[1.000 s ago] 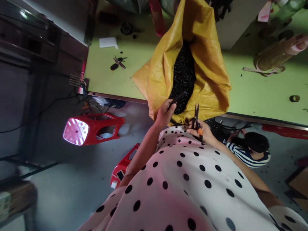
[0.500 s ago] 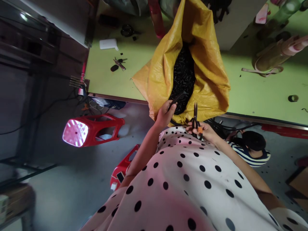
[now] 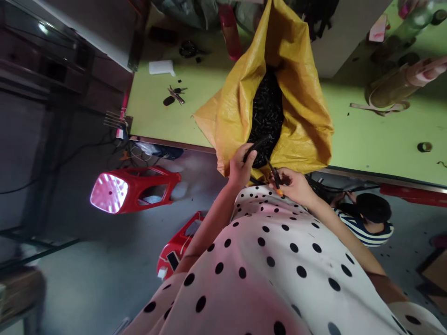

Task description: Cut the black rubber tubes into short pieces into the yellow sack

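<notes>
My left hand (image 3: 240, 164) is closed around a slim black piece (image 3: 260, 143), perhaps a bundle of tubes, whose far end points over the sack's mouth. My right hand (image 3: 295, 184) grips small dark scissors (image 3: 274, 174) with an orange patch on the handle. Their blades point up and left toward the black piece, seemingly apart from it. Between and beyond my hands, a yellow woven sack (image 3: 307, 111) lies gaping on the table edge. Many short black pieces (image 3: 267, 102) fill it. My right fingers partly hide the scissor handles.
On the green table (image 3: 209, 79) are keys (image 3: 175, 94), a white object (image 3: 161, 67), a tape roll (image 3: 425, 147) and a bottle (image 3: 394, 88). Red stools (image 3: 153, 186) stand at lower left. Another person in a striped top (image 3: 363, 228) is low at right, near black cables.
My right hand has turned the scissors from upright to tilted left, bringing the blades nearer the black piece. My left hand keeps its hold, almost unmoved. The view has shifted slightly.
</notes>
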`<action>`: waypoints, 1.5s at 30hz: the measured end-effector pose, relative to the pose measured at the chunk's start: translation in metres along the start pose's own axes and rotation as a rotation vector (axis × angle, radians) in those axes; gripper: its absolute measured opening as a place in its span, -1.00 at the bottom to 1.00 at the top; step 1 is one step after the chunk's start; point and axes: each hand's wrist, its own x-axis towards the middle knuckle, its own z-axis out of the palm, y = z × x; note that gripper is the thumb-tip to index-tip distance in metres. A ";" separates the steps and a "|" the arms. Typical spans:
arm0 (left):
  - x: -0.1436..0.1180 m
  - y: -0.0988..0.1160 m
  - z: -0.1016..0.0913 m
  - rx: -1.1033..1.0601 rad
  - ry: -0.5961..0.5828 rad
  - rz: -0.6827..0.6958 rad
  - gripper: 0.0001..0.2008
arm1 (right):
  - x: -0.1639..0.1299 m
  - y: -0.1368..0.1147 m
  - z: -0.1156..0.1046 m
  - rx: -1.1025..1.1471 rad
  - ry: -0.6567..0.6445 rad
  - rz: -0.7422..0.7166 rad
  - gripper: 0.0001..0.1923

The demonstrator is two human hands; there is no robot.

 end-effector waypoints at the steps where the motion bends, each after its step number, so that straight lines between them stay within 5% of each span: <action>1: 0.000 0.002 0.001 -0.002 0.013 0.006 -0.56 | 0.000 -0.001 -0.001 0.002 0.005 0.000 -0.43; 12: -0.004 0.007 -0.001 -0.025 0.058 -0.013 -0.69 | 0.001 0.002 -0.004 0.005 0.018 0.046 -0.29; 26: -0.004 0.019 -0.004 0.065 -0.074 0.033 -0.75 | 0.008 -0.016 0.001 -0.116 0.014 0.074 -0.20; 33: 0.002 0.007 -0.014 0.135 -0.176 0.012 -0.69 | 0.015 -0.017 0.002 -0.218 -0.030 0.084 -0.16; 45: 0.003 -0.006 -0.016 0.126 -0.100 -0.060 -0.71 | 0.025 -0.006 0.012 -0.238 0.022 0.046 -0.16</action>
